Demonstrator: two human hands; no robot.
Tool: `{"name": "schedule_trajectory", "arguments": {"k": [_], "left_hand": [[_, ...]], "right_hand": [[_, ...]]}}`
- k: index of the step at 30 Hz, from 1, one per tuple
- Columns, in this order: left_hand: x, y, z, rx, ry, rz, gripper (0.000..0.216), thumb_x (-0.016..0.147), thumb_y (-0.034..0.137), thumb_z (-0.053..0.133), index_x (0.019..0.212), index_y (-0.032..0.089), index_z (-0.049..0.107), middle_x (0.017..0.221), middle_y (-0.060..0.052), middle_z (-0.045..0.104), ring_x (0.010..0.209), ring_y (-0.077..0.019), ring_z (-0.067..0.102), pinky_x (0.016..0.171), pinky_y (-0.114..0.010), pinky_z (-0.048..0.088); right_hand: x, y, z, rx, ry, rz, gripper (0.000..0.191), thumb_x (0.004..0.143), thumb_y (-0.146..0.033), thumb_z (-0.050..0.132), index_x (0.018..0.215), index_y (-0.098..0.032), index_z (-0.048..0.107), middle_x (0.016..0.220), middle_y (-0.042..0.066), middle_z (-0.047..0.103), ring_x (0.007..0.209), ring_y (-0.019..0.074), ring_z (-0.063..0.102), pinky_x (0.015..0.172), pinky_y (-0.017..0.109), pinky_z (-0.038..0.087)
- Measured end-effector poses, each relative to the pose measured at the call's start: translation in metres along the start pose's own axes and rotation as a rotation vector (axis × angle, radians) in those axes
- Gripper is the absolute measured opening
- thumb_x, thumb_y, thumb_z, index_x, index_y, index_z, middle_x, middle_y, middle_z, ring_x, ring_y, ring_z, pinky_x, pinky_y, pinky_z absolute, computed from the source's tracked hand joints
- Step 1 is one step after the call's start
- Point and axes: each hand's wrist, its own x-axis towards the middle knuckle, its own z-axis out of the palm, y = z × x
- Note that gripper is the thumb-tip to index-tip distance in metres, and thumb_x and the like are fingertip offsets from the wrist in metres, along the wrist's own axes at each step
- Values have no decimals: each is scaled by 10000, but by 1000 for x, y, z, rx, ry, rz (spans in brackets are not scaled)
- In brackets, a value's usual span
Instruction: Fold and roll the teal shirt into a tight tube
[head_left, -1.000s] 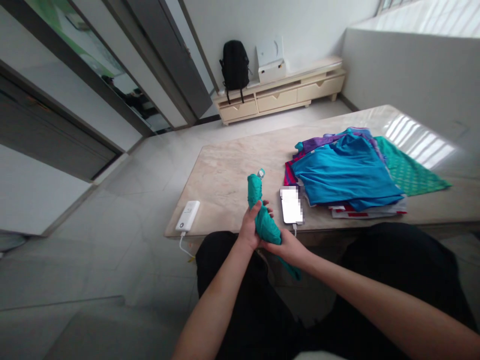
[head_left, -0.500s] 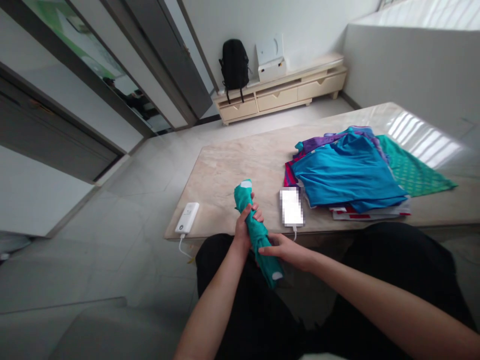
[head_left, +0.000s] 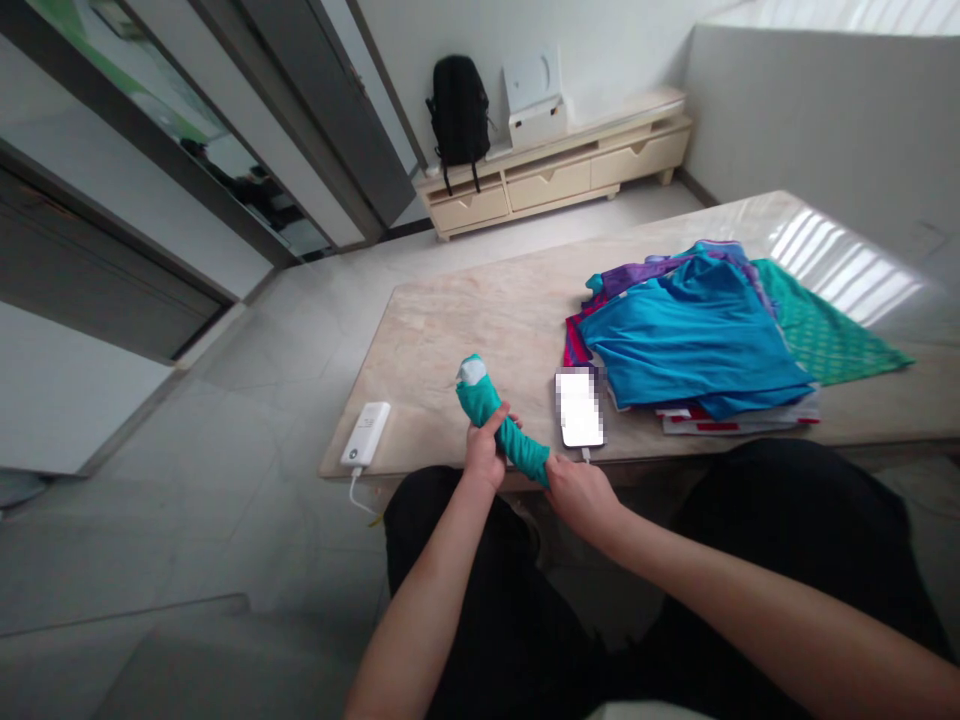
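Observation:
A teal rolled-up garment (head_left: pixel 523 450) with a white patch at its far end is held between my two hands, above the near edge of the table. My left hand (head_left: pixel 486 452) is wrapped round its middle. My right hand (head_left: pixel 581 495) is closed on its near end, which the fingers hide. Right of the roll lies a phone (head_left: pixel 579 408) with a cable, its screen blurred out. Beyond the phone is a pile of garments, with a blue shirt (head_left: pixel 697 330) on top and a green patterned cloth (head_left: pixel 825 325) sticking out to the right.
A white power bank (head_left: pixel 366 434) with a cable lies at the left corner of the marble-look table (head_left: pixel 450 300). Across the floor stands a low cabinet (head_left: pixel 551 190) bearing a black backpack (head_left: pixel 459 110) and a white box (head_left: pixel 536 120). My knees are under the table edge.
My right hand has moved from the side of the roll to its near end and closed there. The roll is tighter and thinner near that end, and its far end has shifted left.

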Motion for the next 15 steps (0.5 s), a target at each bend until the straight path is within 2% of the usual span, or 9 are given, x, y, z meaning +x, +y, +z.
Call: {"name": "schedule_trajectory", "arguments": {"k": [3, 6, 8, 10, 12, 15], "left_hand": [[-3, 7, -3, -27, -27, -32, 401, 591, 309, 928, 812, 171, 623, 646, 24, 632, 570, -126, 611, 572, -246, 486], [-12, 19, -3, -118, -167, -15, 350, 681, 296, 861, 961, 195, 676, 756, 27, 612, 601, -90, 571, 599, -227, 484], [-18, 25, -2, -215, -314, 19, 383, 733, 249, 815, 1094, 242, 686, 846, 25, 590, 608, -64, 519, 601, -206, 470], [-22, 29, -1, -276, -426, 28, 439, 768, 242, 783, 1193, 280, 676, 884, 15, 562, 598, -62, 466, 574, -200, 445], [-24, 30, -1, -269, -454, 17, 464, 781, 286, 773, 1234, 291, 673, 882, 5, 542, 590, -71, 435, 552, -208, 428], [-24, 30, -1, -212, -440, 5, 490, 788, 353, 776, 1262, 289, 669, 881, -1, 539, 598, -83, 440, 568, -225, 443]], "right_hand": [[0, -1, 3, 72, -37, -41, 348, 899, -210, 666, 1221, -97, 598, 1171, 240, 689, 1123, 406, 664, 985, 524, 472], [-2, -3, 5, 232, -142, -108, 406, 899, -396, 702, 1201, -145, 604, 1123, 150, 725, 1005, 306, 711, 877, 401, 544], [-4, -5, 4, 528, -292, -138, 457, 920, -468, 662, 1256, -173, 569, 1139, 104, 728, 892, 216, 717, 779, 317, 561], [-5, -6, 2, 895, -472, -143, 474, 904, -493, 662, 1230, -164, 565, 1130, 100, 723, 776, 148, 676, 693, 256, 538], [-6, -7, 0, 1106, -600, -132, 475, 850, -515, 705, 1124, -146, 589, 985, 85, 716, 658, 112, 597, 597, 224, 485], [-5, -6, 1, 1055, -592, -129, 412, 815, -527, 721, 927, -159, 575, 691, -10, 589, 543, 90, 488, 517, 210, 417]]}}
